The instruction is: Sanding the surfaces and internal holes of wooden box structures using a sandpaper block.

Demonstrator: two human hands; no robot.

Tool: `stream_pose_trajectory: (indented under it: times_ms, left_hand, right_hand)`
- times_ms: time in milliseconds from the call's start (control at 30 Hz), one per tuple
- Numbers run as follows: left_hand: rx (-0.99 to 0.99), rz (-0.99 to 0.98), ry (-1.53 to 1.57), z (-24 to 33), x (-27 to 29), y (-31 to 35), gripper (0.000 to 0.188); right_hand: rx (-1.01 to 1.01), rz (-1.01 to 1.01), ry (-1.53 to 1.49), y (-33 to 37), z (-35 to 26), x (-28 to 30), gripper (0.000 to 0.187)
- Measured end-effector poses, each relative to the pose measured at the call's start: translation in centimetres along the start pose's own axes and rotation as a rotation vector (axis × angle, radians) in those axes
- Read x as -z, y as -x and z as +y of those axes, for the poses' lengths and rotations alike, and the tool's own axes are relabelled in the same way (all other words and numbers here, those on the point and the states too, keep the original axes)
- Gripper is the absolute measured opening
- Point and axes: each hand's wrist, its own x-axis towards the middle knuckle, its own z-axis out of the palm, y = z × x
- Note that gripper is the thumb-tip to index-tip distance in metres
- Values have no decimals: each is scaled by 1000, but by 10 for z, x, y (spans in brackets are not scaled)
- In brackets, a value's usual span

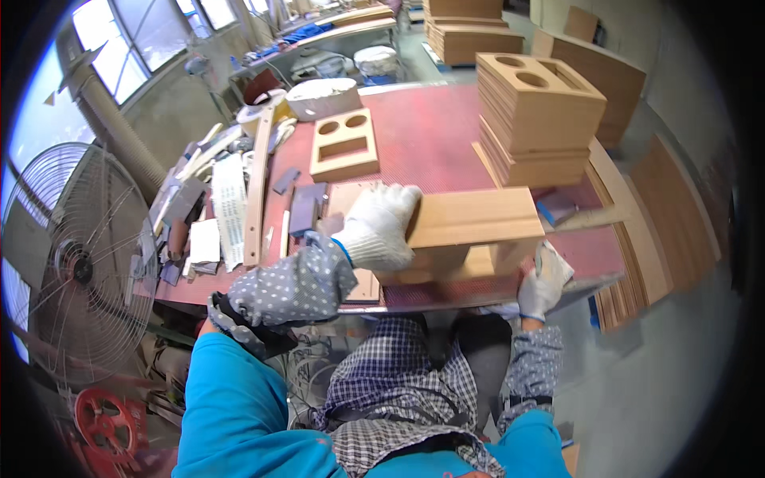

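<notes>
A light-brown wooden box (478, 215) rests on its side near the front edge of the red worktable (422, 127), with an opening toward me. My left hand (380, 225), in a white knit glove, is closed over the box's left end. At its right end, my right hand (543, 285), also gloved, has its fingers bent round a small pale flat piece (559, 261), whose kind I cannot make out. That piece is close to the box's edge; contact is unclear. Under and beside my left hand lies a thin wooden board (362, 288).
Behind stands a wooden panel with two round holes and a slot (344, 146). Stacked similar panels (542, 111) rise at the right. Sandpaper pieces (307, 209), a long wood strip (259, 187) and scraps cover the left side. A large fan (80, 263) stands at far left.
</notes>
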Motion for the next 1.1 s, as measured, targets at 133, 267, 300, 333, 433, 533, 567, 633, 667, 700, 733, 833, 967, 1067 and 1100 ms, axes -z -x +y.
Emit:
stream_pose_trajectory:
  times_ms: [133, 267, 300, 333, 433, 533, 567, 633, 667, 700, 733, 833, 967, 1067, 1100]
  left_hand:
    - [21, 57, 19, -5, -3, 0, 97]
    - [-32, 89, -26, -6, -12, -2, 91]
    - [-32, 70, -13, -4, -10, -1, 89]
    - [-33, 70, -15, -4, -9, -1, 89]
    - [-27, 71, 5, -5, -8, -2, 87]
    - [9, 45, 19, -7, -8, -4, 86]
    - [4, 49, 17, -8, -10, -4, 87]
    - [14, 54, 8, -8, -5, 1, 88]
    - [30, 39, 7, -8, -2, 4, 89]
    - [40, 29, 12, -7, 2, 4, 91]
    - [42, 35, 16, -7, 4, 6, 91]
    - [5, 44, 16, -18, 10, 16, 95]
    - [18, 24, 34, -31, 21, 28, 98]
    - [-42, 51, 138, -53, 8, 35, 96]
    - [-80, 100, 242, -57, 2, 38, 97]
  right_hand:
    - [-37, -2, -20, -10, -8, -1, 41]
    - [-49, 14, -43, -9, 2, -3, 44]
    - [-51, 14, -44, -8, 1, -1, 44]
    - [-46, 21, -44, -7, -2, 0, 39]
    - [-48, 17, -38, -6, -11, 5, 34]
    - [-35, 7, -3, -4, -4, 3, 34]
    - [-13, 3, 20, -4, 0, 3, 34]
    - [-28, -32, 5, -5, -8, 5, 34]
    - [-45, -71, -8, -6, -11, 6, 34]
    - [-38, -67, -5, -7, -9, 5, 34]
    - [-37, -55, 0, -6, -6, 3, 33]
    - [-14, -36, -1, -6, -7, 4, 33]
    - [12, -33, 2, -8, -11, 10, 32]
    - [7, 11, -13, -9, -11, 9, 30]
    - [3, -20, -8, -9, -10, 9, 31]
